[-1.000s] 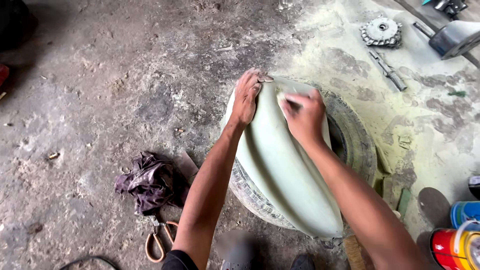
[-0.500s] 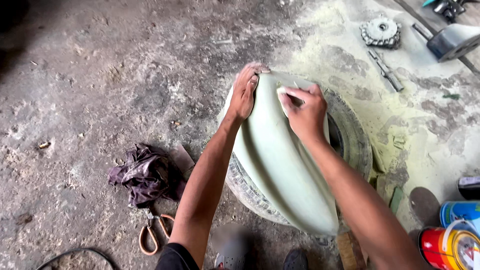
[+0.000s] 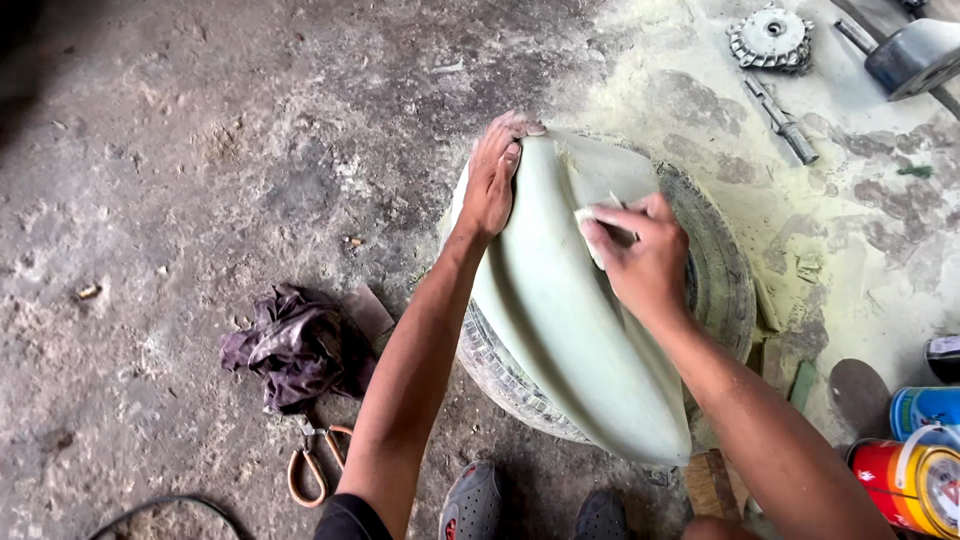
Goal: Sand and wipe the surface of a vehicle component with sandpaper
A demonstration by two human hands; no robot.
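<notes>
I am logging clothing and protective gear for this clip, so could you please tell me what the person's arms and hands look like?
Both arms are bare from the hands up to the frame edge. The left hand and right hand wear no gloves, rings, watch or wristband. Pale dust clings to the fingers. Only a dark edge of a sleeve shows at the left upper arm.

Soft, even daylight fills the view, brightest at the upper right, where the pale dusty floor (image 3: 830, 210) looks washed out, and dimmest toward the upper left corner, which falls into deep shadow. Shadows are faint and diffuse, with only a soft dark patch under the tyre (image 3: 720, 290) at lower centre, and a mild sheen lies along the pale green panel (image 3: 570, 330) without hard glare. Focus is fairly sharp in the middle, while the cans (image 3: 915, 470) at the lower right edge look slightly smeared and stretched.
</notes>
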